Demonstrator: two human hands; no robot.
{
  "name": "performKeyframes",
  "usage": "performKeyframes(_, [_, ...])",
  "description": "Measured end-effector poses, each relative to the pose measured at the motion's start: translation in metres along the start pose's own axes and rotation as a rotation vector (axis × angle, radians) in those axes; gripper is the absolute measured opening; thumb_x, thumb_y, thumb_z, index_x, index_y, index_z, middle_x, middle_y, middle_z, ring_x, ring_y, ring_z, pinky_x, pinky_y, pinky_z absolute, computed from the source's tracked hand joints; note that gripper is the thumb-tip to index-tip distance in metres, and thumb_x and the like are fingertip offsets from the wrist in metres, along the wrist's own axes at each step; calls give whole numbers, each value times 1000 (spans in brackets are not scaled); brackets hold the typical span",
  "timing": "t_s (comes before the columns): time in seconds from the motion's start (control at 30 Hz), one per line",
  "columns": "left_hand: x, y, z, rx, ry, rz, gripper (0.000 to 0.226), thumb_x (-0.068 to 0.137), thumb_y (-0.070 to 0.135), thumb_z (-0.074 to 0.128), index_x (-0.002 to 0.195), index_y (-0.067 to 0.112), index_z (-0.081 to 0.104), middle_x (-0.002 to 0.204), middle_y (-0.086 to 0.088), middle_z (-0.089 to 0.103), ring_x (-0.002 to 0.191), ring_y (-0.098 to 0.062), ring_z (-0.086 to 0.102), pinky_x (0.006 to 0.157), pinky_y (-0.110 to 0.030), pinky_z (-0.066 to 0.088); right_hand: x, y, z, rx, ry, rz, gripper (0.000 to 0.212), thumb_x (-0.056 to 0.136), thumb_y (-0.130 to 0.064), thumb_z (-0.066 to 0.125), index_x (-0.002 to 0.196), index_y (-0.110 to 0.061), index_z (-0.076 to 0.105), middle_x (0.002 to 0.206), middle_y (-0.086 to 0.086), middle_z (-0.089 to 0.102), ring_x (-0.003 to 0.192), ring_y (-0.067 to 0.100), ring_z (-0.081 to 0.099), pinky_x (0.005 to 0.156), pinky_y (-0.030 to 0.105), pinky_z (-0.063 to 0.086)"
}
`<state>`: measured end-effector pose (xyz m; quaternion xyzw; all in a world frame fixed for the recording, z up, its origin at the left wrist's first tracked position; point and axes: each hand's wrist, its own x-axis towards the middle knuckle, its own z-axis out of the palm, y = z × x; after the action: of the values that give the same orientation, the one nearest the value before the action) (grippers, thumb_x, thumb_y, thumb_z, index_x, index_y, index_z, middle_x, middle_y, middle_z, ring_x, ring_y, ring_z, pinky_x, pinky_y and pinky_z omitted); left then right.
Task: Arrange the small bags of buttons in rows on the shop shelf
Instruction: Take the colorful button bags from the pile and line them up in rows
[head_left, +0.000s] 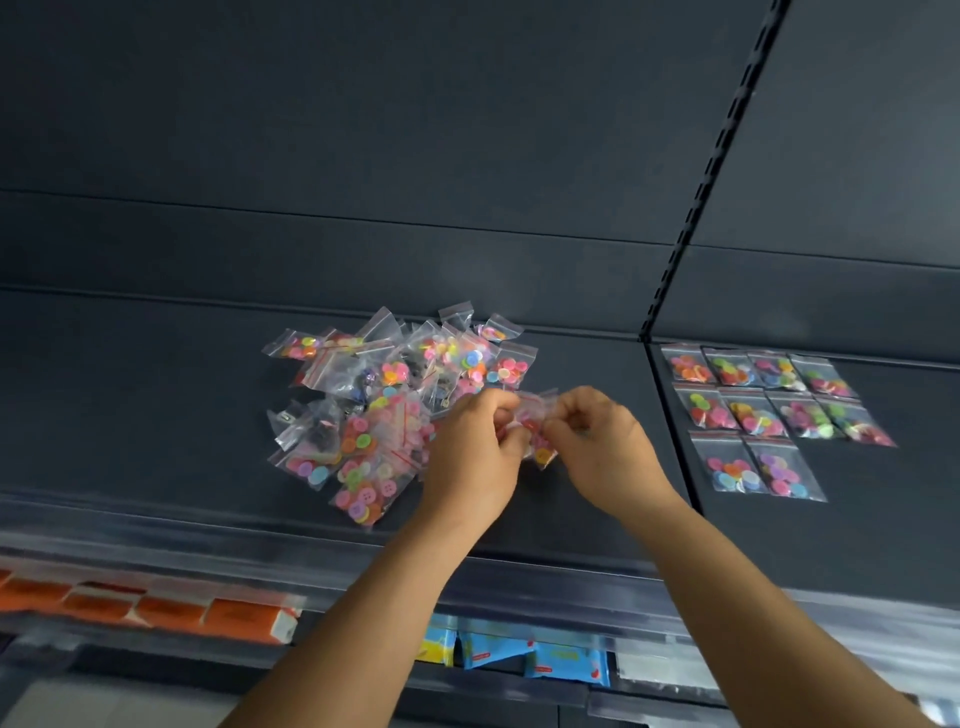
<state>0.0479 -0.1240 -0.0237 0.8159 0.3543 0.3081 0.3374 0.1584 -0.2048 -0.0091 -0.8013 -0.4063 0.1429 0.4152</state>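
Hands pinching one button bag (537, 434) just right of the loose pile (387, 410) on the shelf (156, 395).
Left hand (475, 447) and right hand (605, 441) each pinch a side of the bag, lifted between them, likely to flatten it before laying; finished rows (763, 410) lie well right of the pile, third row short, so probably next slot there.

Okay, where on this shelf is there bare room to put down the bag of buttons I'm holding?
Bare shelf lies right of the third row's two bags, under the second row's right end. More bare shelf separates the loose pile from the shelf divider. The shelf left of the pile is bare too. The pile is crowded. Both hands, left hand and right hand, pinch the bag.
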Motion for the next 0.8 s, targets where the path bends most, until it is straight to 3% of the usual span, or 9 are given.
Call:
performKeyframes(0.07, [4,11,3,-98,-1,4,34,85,16,67,117,23,57,104,7,58,88,-6,59,71,-10,46,-2,0,-9,122,40,27,9,87,-21,61,79,-18,57,74,0,68,59,11,57,50,16,42])
performKeyframes(0.13, [7,22,9,-165,-12,-19,45,83,17,70,123,25,52,110,7,58,93,-9,60,78,-20,51,-4,1,-20,255,71,68,8,87,-17,60,80,-17,57,76,4,70,64,22,62,57,31,48])
performKeyframes(0.23, [8,38,21,-257,-52,-79,55,80,18,73,127,29,47,102,10,61,85,-2,60,70,-11,48,-8,7,-41,374,118,103,10,87,-10,59,81,-18,58,74,1,71,62,15,62,53,21,48])
performKeyframes(0.3, [8,48,31,-290,-89,-99,55,79,19,74,125,30,47,91,9,63,78,1,60,61,-5,44,-11,12,-56,456,93,122,7,87,-14,61,86,-20,62,76,-1,72,67,11,66,60,19,52])
performKeyframes(0.37, [8,60,43,-300,-127,-113,52,79,21,74,122,30,47,87,4,66,77,-3,62,59,-9,46,-14,22,-72,494,60,134,3,87,-19,63,87,-21,66,75,-1,73,69,12,67,68,27,54])
performKeyframes(0.47, [6,83,65,-308,-162,-124,44,79,21,74,115,26,50,85,6,69,77,-8,66,67,-28,55,-16,43,-98,511,73,174,4,86,-13,65,85,-15,68,73,4,72,68,16,66,68,28,56])
performKeyframes(0.57, [2,106,90,-309,-183,-122,27,82,25,70,104,27,55,84,8,69,76,-9,65,68,-27,54,-18,71,-128,548,120,224,12,83,-2,64,82,-13,67,68,-1,70,62,11,66,55,17,51])
performKeyframes(0.67, [-3,129,117,-330,-225,-141,6,87,25,62,91,21,63,81,0,69,77,-18,66,69,-34,54,-20,100,-158,529,174,245,17,82,-3,66,74,-18,68,65,-4,71,61,6,66,54,14,50])
performKeyframes(0.8, [-9,155,153,-267,-268,-125,11,87,25,61,84,17,66,77,-4,69,69,-20,64,58,-31,51,-19,135,-195,458,239,249,11,84,-7,66,76,-15,67,63,-3,71,57,7,66,57,18,53])
